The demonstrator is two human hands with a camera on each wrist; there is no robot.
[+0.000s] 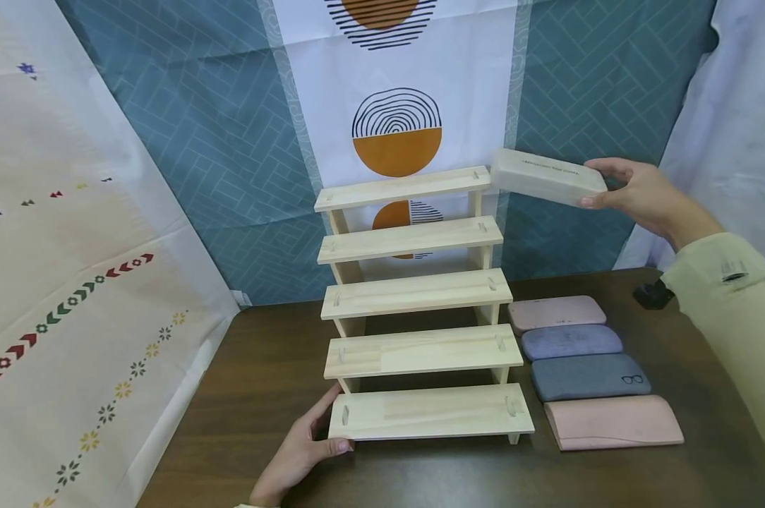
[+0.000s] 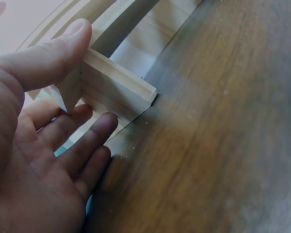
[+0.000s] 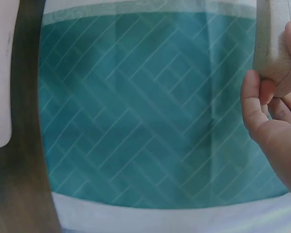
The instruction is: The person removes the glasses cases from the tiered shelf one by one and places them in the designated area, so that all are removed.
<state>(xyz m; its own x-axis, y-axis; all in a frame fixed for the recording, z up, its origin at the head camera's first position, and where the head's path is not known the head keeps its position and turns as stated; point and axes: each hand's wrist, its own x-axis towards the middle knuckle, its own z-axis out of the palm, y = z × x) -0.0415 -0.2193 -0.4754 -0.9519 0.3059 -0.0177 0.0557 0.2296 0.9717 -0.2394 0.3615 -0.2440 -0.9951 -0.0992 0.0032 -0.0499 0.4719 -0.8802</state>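
Note:
My right hand point(image 1: 643, 194) pinches one end of a white glasses case point(image 1: 547, 176) with small print on it. The case is held up in the air, its far end beside the right end of the top shelf. A pale wooden five-tier stand point(image 1: 420, 353) rises in steps on the table. At its lowest tier, my left hand point(image 1: 303, 451) holds the left end, thumb at the front corner. In the left wrist view the thumb point(image 2: 63, 53) lies against the wood and the other fingers reach around its side.
Right of the stand lie several glasses cases in a column: a pink one point(image 1: 557, 312), a purple one point(image 1: 571, 341), a blue-grey one point(image 1: 592, 377) and a pink flap-style one point(image 1: 614, 422). A small black object point(image 1: 653, 295) sits near the table's back edge. Patterned teal cloth point(image 1: 586, 92) hangs behind.

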